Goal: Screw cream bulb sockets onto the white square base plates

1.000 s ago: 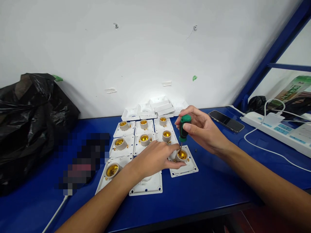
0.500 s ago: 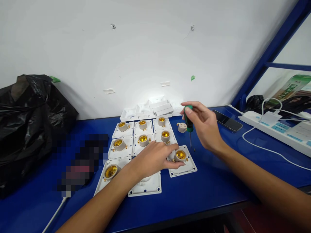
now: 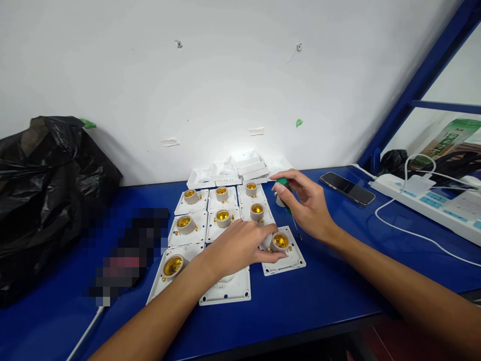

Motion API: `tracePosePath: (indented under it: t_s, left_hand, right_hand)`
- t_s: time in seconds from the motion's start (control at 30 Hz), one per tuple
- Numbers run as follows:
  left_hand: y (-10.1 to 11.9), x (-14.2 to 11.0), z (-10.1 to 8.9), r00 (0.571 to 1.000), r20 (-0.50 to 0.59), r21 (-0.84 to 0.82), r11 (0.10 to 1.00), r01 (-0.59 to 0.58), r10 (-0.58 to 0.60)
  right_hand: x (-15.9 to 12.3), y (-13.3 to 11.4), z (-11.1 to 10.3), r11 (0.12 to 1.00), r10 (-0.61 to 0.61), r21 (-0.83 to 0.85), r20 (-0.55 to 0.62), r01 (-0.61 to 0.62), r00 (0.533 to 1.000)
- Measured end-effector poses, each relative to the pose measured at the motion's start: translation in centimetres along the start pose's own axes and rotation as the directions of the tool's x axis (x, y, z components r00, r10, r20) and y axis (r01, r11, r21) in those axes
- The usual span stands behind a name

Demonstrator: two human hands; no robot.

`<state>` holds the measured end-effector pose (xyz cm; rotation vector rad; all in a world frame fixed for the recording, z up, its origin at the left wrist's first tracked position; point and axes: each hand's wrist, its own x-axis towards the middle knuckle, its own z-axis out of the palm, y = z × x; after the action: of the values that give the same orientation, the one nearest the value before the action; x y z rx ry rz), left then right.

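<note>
My left hand (image 3: 240, 245) rests on a white square plate (image 3: 291, 259) with a brass-lined lamp socket (image 3: 280, 241), its fingers wrapped against the socket's left side. My right hand (image 3: 306, 205) is closed round a green-handled screwdriver (image 3: 286, 195), held low just behind and to the right of that socket, with the blade pointing down at the blue table (image 3: 338, 286). A loose beige socket part (image 3: 278, 200) sits right under its fingertips.
Several more socket plates (image 3: 188, 228) lie in rows left of my hands, white boxes (image 3: 240, 168) behind them at the wall. A black bag (image 3: 45, 185) stands left, a phone (image 3: 347, 188) and a power strip (image 3: 432, 203) with white cable right.
My right hand lifted the screwdriver out of the front socket, swung it right, then lowered it back beside the loose beige part. My left hand has stayed on the plate.
</note>
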<state>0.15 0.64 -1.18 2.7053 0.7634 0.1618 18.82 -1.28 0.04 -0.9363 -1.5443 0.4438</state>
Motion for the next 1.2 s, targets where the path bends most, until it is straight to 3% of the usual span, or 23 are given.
tracePosePath:
  t_s: [0.4,0.7,1.0,1.2]
  left_hand:
    - [0.2,0.0,-0.2,1.0,-0.011,0.031,1.0,0.0,0.0]
    - [0.0,-0.1,0.0,0.999,-0.04,0.027,0.999,-0.034,0.035]
    - [0.0,0.0,-0.1,1.0,-0.003,0.039,0.999,-0.021,0.021]
    - [0.2,-0.2,-0.1,0.99,-0.132,-0.009,0.999,-0.04,0.038]
  right_hand:
    - [0.6,-0.7,-0.6,0.998,-0.05,0.029,-0.207,0.057,0.977]
    - [1.1,-0.5,-0.8,0.999,-0.027,0.008,-0.35,0.031,0.937]
    - [1.3,0.1,-1.0,0.989,0.063,0.148,-0.353,-0.011,0.934]
    - [1.5,0.2,-1.2,0.984,0.11,0.171,-0.353,-0.052,0.929]
